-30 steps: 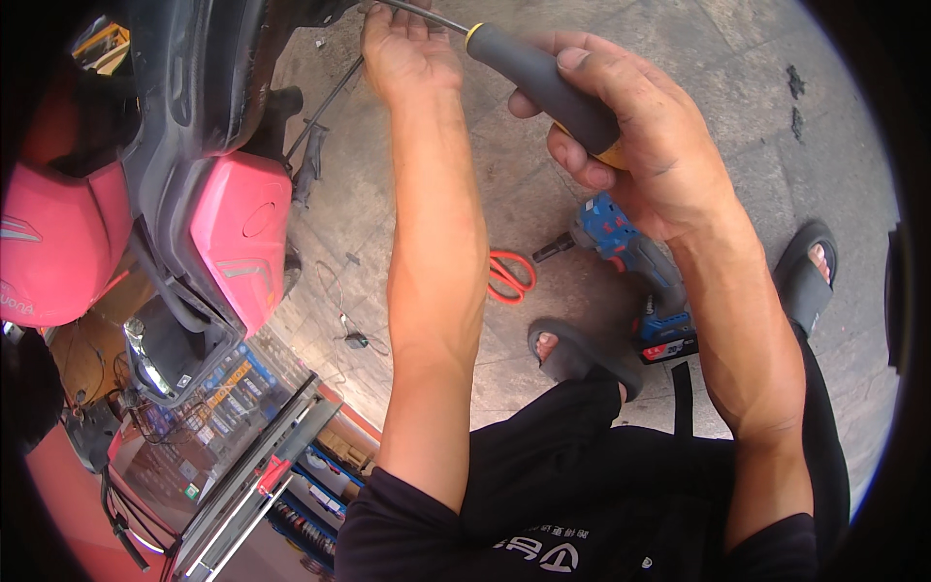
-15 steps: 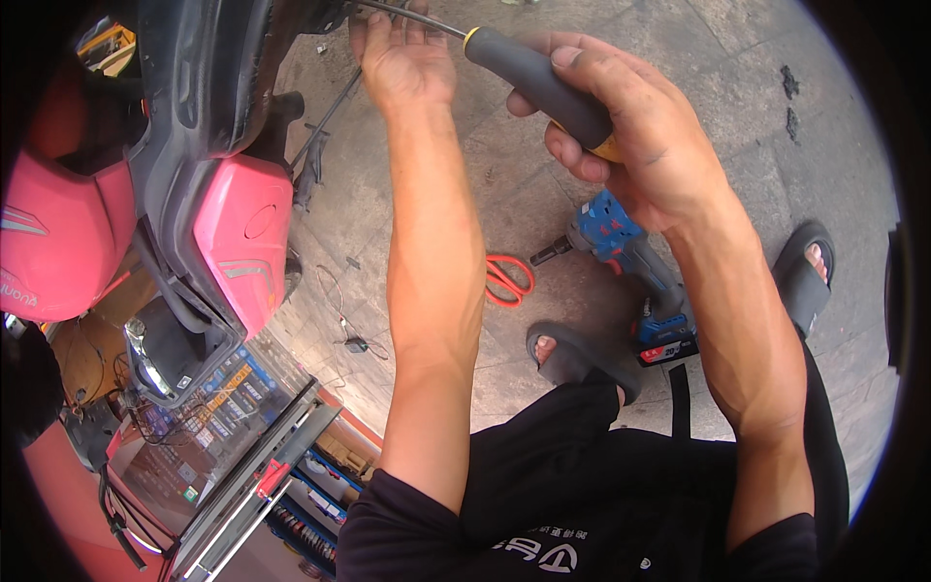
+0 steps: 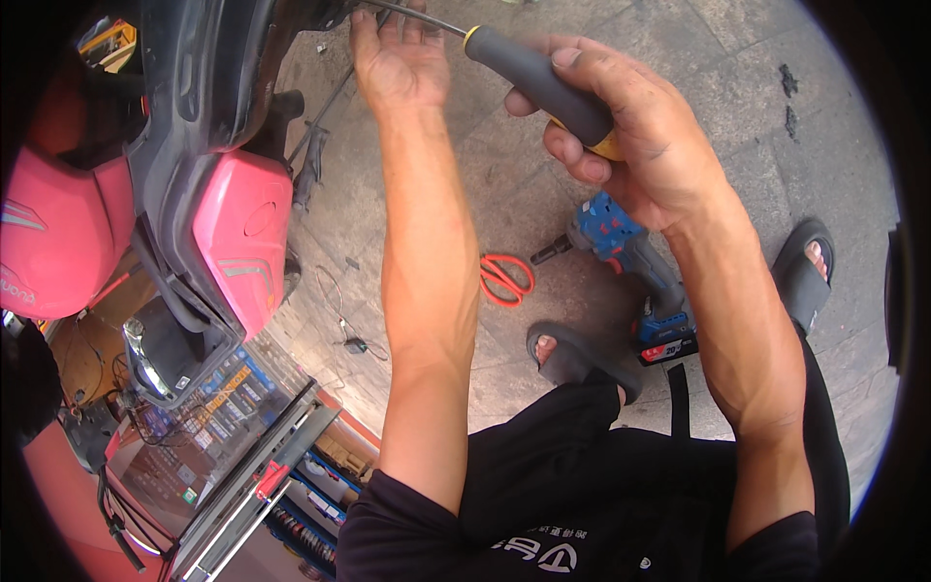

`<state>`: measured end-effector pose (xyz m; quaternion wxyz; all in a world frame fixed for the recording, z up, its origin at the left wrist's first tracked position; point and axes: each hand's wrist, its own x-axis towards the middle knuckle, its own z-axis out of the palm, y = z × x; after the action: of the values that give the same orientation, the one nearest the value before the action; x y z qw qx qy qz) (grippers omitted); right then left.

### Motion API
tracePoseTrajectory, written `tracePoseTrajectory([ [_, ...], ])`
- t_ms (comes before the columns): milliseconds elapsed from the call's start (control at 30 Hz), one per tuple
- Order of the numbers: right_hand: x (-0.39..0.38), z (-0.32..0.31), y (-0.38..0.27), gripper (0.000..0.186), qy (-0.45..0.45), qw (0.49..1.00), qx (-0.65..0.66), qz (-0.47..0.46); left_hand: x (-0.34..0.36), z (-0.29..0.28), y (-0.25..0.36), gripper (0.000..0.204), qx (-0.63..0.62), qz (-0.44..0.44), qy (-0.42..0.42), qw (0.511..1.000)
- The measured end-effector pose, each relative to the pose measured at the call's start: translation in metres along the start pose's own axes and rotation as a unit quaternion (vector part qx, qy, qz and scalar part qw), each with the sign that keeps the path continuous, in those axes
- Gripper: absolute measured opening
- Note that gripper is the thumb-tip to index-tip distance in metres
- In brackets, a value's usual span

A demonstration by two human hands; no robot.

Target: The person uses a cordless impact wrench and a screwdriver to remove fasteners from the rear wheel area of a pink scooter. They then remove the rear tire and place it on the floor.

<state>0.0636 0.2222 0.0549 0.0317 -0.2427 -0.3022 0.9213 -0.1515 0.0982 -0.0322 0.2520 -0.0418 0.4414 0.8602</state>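
Observation:
In my right hand [image 3: 640,126] is a screwdriver [image 3: 538,82] with a dark grey and yellow handle, fingers and thumb wrapped round the handle. Its thin metal shaft slants up and left, past the fingers of my left hand, to the black underside of a pink scooter [image 3: 247,233]. The tip is hidden there. Palm up, my left hand [image 3: 405,73] lies beneath the shaft by that black part, fingers stretched out and partly cut by the top edge. A dark thin cable or rod [image 3: 335,97] runs down behind this hand.
On the paved floor lie a blue cordless impact wrench [image 3: 630,252], an orange-handled tool [image 3: 506,279] and a thin wire with a small dark piece [image 3: 356,344]. My sandalled feet [image 3: 572,359] are close to the wrench. A glass-topped display case [image 3: 233,417] stands at lower left.
My left hand and forearm have shifted slightly left. The right hand and the screwdriver stay almost in the same place.

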Motion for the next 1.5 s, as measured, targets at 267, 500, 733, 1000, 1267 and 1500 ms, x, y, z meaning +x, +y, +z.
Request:
tracePoseTrajectory([
  [267,0.002,-0.002,0.000,0.044,-0.003,1.000,-0.022,0.003,0.001,0.000,-0.001,0.019,0.015,0.012,0.037,0.999],
  [500,0.004,-0.006,-0.001,0.043,-0.003,1.000,-0.017,-0.003,0.002,0.007,0.000,0.021,0.029,0.000,0.074,0.997],
  [733,0.004,-0.005,-0.002,0.043,-0.003,1.000,-0.016,-0.005,-0.032,0.020,0.001,0.033,0.086,-0.019,0.204,0.975],
  [1000,0.005,-0.009,-0.002,0.043,0.009,0.999,-0.033,-0.001,-0.080,0.025,0.050,0.030,0.298,0.134,0.092,0.940],
  [1267,0.000,0.003,0.003,0.042,0.048,0.964,-0.245,-0.094,-0.044,0.037,0.063,0.016,0.109,0.117,0.007,0.987],
  [1500,-0.003,0.002,0.015,0.042,0.030,0.979,-0.183,-0.086,-0.015,0.032,0.066,0.018,0.043,-0.007,-0.100,0.994],
])
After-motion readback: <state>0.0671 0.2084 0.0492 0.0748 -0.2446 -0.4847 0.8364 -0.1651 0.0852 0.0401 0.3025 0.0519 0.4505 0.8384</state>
